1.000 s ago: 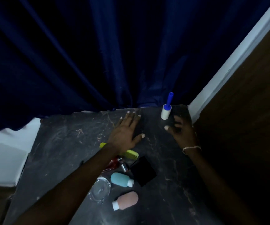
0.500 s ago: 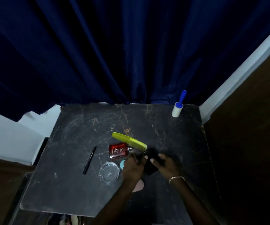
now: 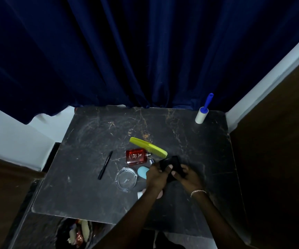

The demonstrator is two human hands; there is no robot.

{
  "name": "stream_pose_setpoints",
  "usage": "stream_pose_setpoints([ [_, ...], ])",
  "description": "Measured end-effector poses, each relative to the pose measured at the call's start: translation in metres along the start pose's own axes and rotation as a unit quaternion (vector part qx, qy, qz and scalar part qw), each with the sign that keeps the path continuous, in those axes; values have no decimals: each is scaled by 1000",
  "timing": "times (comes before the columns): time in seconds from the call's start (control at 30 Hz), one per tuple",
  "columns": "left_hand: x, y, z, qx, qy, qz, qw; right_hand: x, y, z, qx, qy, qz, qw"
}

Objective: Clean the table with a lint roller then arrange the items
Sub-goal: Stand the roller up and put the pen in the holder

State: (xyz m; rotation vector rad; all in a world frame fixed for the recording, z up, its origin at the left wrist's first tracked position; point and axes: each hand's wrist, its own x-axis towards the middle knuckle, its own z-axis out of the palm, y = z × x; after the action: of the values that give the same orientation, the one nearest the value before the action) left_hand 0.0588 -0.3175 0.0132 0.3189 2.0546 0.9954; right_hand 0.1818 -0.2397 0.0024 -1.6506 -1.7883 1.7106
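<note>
Seemingly, rolling was done: the lint roller (image 3: pixel 201 117) stood at the tabletop's (image 3: pixel 91 191) upper right, while both hands' fingers (image 3: pixel 170 167) closed around a black case (image 3: pixel 175 163) at frame centre; the other items lay unarranged.

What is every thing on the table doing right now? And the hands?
lint roller: standing upright, untouched
yellow comb: lying flat
red perfume bottle: lying on its side
black pen: lying flat
glass ashtray: empty
blue bottle: lying, partly hidden
black wallet: held in both hands
left hand: gripping the wallet
right hand: gripping the wallet
</note>
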Motion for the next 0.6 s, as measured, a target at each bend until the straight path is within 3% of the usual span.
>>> stream_pose_setpoints([
  [0.2,8,-3,-21,-20,-8,54,998,-29,-6,4,55,8,-49,997],
  [0.4,1,4,-66,-13,-78,162,984,-48,-32,30,27,30,-120,992],
  [0.6,7,-8,-116,-55,-59,169,982,-63,-65,74,-14,26,-190,981],
])
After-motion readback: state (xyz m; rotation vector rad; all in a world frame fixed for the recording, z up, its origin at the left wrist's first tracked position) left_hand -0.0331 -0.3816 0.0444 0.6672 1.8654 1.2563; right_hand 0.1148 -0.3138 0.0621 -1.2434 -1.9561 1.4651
